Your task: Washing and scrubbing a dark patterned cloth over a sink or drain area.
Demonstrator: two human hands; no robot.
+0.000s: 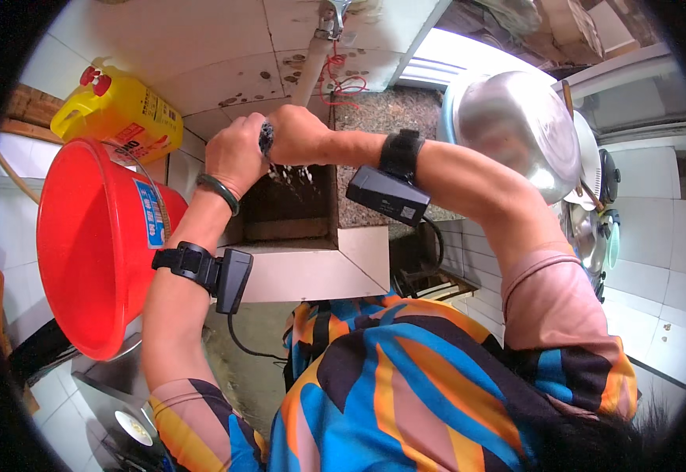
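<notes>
My left hand (234, 152) and my right hand (298, 134) meet over a tiled sink basin (292, 207). Between them a dark, wet bundle (266, 138), perhaps a scrubber or cloth, is squeezed, with both hands closed on it. Water drips and splashes below it into the dark basin. A pale pipe (309, 74) with a metal tap (332, 26) at its top rises behind my right hand. A dark bangle is on my left wrist, and a black strapped device sits on each forearm.
A red bucket (80, 248) and a yellow plastic jug (121, 115) stand at the left. To the right, a large metal basin (517, 133) leans beyond the granite counter (372, 118). A red cord (343, 88) hangs by the pipe. The tiled sink rim (313, 274) runs before me.
</notes>
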